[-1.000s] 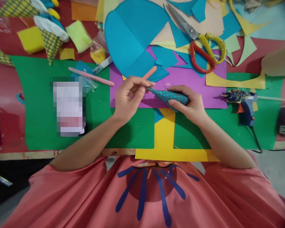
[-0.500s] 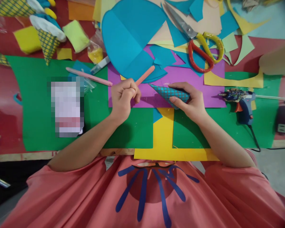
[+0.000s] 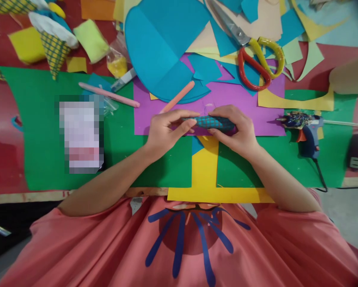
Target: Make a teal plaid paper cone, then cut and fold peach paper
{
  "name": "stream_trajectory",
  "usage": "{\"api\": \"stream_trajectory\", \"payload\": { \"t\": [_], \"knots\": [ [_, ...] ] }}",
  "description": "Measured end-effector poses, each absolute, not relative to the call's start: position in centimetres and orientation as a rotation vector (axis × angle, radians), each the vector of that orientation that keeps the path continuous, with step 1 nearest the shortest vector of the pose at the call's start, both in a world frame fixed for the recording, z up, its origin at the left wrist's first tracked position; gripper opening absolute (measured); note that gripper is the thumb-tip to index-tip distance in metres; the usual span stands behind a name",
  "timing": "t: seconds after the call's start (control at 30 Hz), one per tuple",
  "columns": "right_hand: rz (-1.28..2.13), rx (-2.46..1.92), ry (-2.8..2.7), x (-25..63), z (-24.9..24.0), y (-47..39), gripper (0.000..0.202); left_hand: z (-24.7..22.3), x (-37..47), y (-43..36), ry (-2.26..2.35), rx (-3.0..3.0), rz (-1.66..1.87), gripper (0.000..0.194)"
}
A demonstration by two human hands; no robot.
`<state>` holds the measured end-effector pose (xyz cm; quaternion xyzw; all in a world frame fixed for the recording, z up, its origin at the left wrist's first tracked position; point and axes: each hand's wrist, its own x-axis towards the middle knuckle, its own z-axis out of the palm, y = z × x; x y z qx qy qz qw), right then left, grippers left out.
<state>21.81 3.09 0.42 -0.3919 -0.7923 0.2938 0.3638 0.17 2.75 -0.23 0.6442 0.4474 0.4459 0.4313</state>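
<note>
A small paper cone (image 3: 210,122), teal with a dark grid of lines, lies sideways between my hands above the purple sheet (image 3: 244,105). My left hand (image 3: 165,129) pinches its pointed end between thumb and fingers. Around the wider end, my right hand (image 3: 240,129) has its thumb below and fingers above. An orange marker-like stick (image 3: 180,95) slants up just beyond my left hand; its lower end meets the fingers, and I cannot tell whether they touch it. A pink pen (image 3: 108,95) rests farther left.
Scissors (image 3: 256,63) with red and yellow handles lie on paper scraps at the back right. A glue gun (image 3: 308,133) with its cord sits at the right. Large blue paper circles (image 3: 157,48) lie behind my hands. A blurred phone-like object (image 3: 80,135) is at the left.
My left hand has come right and down and uncurled from its closed pose, taking hold of the cone's tip. The cone has turned more level, still in my right hand.
</note>
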Motion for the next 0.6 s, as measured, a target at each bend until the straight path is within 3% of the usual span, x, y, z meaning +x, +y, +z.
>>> {"api": "stream_trajectory", "payload": {
  "t": [0.43,0.6],
  "knots": [
    [0.783,-1.069,-1.972,21.8,0.37,3.24,0.024,-0.38,0.1,2.77,1.15,1.546,1.118,0.031],
    [0.739,-1.032,-1.947,21.8,0.23,3.17,0.024,-0.25,0.21,2.82,1.099,1.521,1.25,0.019]
  ]
}}
